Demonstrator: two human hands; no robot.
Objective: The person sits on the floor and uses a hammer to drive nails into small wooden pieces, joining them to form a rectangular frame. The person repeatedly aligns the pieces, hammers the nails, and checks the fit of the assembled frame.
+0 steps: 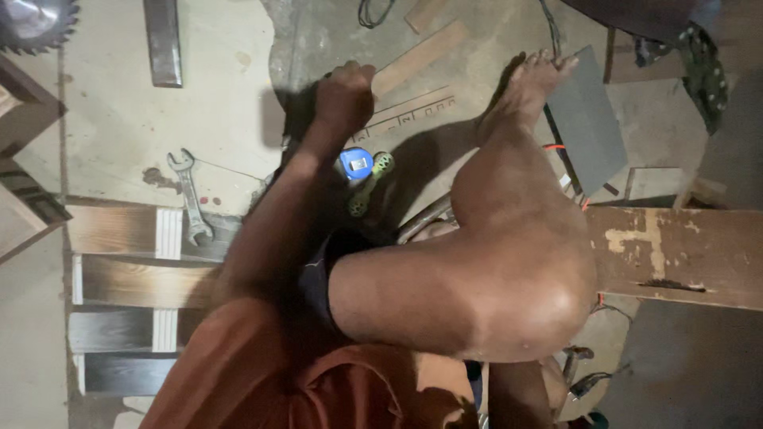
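My left hand [344, 97] reaches down to the concrete floor, its fingers curled into a fist. It sits at the near end of a light wooden strip [420, 56]; anything inside the fist is hidden. Just below my forearm lie a blue tape measure [354, 164] and a small green dotted tool [368, 186]. My bent knee [509, 278] and bare foot [531, 79] fill the right middle, the foot resting beside a grey board [590, 117]. My right hand is out of sight.
A spanner [191, 199] lies on the floor at left, above several stacked dark and light planks [131, 280]. A circular saw blade [36, 24] and a metal bar [163, 44] are at top left. A worn wooden beam [675, 256] crosses the right.
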